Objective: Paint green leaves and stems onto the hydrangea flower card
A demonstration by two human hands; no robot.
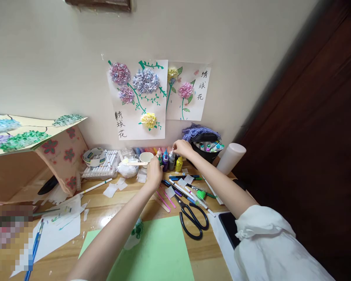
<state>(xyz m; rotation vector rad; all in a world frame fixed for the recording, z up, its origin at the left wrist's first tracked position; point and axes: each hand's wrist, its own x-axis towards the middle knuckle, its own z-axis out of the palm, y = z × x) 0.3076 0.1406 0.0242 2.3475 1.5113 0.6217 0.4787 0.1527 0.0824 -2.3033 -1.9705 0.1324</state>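
My left hand (154, 172) is closed beside a cluster of small paint bottles, its fingers partly hidden from me; I cannot make out what is in them. Right by it stands a purple bottle (165, 162) with a blue nozzle cap. My right hand (182, 148) reaches in from the other side, fingertips pinched at the top of a grey paint bottle (172, 160). A yellow bottle (179, 164) stands just below that wrist. Left of my left hand are a white paper cup (146, 157) and a wooden stick (137, 163) over a bowl of white scraps (128, 170).
Black-handled scissors (193, 219), several markers and paper squares lie in front of the bottles. Green paper (160, 246) is under my left forearm. A black pouch (206, 154) and a white cylinder (231, 159) stand right. Flower pictures (152, 105) hang on the wall.
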